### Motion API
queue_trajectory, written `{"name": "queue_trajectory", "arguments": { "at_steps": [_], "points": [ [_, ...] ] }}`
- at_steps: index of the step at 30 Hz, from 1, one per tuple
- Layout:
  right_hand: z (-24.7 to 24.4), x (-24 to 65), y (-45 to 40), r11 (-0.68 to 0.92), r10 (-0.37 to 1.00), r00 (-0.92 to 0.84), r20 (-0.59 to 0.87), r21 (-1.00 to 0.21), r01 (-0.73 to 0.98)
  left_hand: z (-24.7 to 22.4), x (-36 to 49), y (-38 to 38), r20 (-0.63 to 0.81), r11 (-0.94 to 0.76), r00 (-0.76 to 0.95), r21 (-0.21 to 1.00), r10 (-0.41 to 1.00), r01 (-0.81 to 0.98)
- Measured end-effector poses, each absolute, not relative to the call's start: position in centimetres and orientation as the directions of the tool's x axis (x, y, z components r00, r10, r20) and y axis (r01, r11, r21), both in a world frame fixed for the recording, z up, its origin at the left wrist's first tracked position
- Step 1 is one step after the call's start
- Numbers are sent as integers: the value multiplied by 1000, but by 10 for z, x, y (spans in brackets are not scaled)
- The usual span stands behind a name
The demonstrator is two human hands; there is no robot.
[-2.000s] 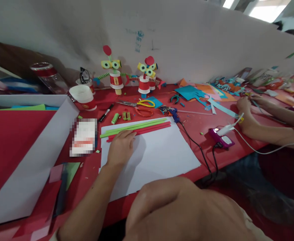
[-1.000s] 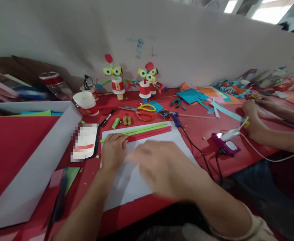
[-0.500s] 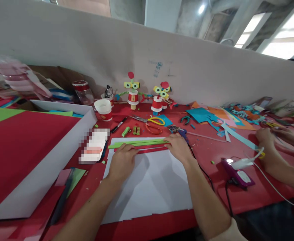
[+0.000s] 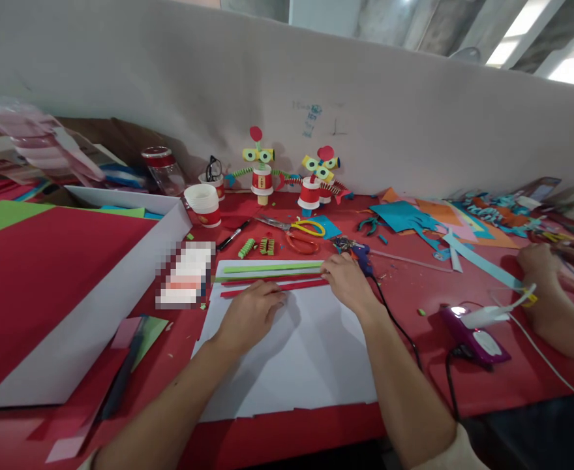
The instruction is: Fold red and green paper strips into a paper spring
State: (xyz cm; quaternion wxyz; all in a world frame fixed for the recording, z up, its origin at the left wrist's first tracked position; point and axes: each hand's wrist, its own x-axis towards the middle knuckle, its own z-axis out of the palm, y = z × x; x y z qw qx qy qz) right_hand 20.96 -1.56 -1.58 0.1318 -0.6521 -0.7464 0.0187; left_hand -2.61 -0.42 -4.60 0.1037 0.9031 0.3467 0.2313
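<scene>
On a white paper sheet (image 4: pixel 311 352) lie narrow paper strips. My left hand (image 4: pixel 254 314) rests low on the sheet, its fingers together and bent over the nearest red paper strip (image 4: pixel 306 284). That strip passes behind the fingers, so its middle is partly hidden. Beyond it lie another red strip and a green paper strip (image 4: pixel 272 268). My right hand (image 4: pixel 346 279) is closed at the right ends of the strips, which disappear under its thumb and fingers. Just past this hand is a blue glue gun (image 4: pixel 362 256) with a black cable.
Scissors (image 4: pixel 309 226), a marker (image 4: pixel 233 235) and folded green paper springs (image 4: pixel 246 247) lie behind the sheet. Cup figures (image 4: pixel 262 179) stand by the wall. A white box (image 4: pixel 120 294) is at left, a purple power socket (image 4: pixel 477 336) at right. Another person's hands (image 4: pixel 541 264) work far right.
My left hand has shifted slightly right and nearer to me. The strips, bunched together before, now lie more spread apart, with the nearest red one lower. The camera view has tilted down slightly.
</scene>
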Motion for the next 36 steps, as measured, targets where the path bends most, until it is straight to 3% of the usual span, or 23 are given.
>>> {"name": "queue_trajectory", "arguments": {
  "at_steps": [3,5,8,10,12,13,16,21,27,32,36],
  "points": [
    [-11,213,-18,146,964,-58,260,-334,931,-47,-26,-3,342,-713,626,360,701,602],
    [-9,211,-19,111,956,59,288,-540,834,-46,-26,-3,371,-671,559,416,742,614],
    [-8,194,-23,59,960,212,184,-870,490,-36,-22,-5,383,-546,393,656,836,521],
    [-8,175,-26,36,981,178,79,-972,231,-24,-17,-8,221,-328,310,875,925,356],
    [-10,155,-30,1,996,91,6,-998,60,-12,-12,-12,5,-36,344,996,939,82],
    [-10,147,-31,-21,998,60,-20,-1000,11,-8,-11,-12,-58,75,407,997,911,-27],
    [-14,131,-32,-69,995,73,-73,-996,-62,-7,-12,-11,-176,263,343,938,923,-226],
    [-16,130,-31,-67,964,246,-100,-988,-139,-19,-24,0,-313,386,231,810,921,-441],
    [-14,138,-34,-92,953,270,-139,-980,-176,-16,-28,5,-349,414,221,776,910,-475],
    [-23,144,-29,-140,965,226,-136,-990,1,-12,-28,4,-311,379,220,808,924,-450],
    [-28,147,-30,-6,943,302,140,-900,436,-12,-28,5,-270,327,190,841,944,-430]
  ]
}}
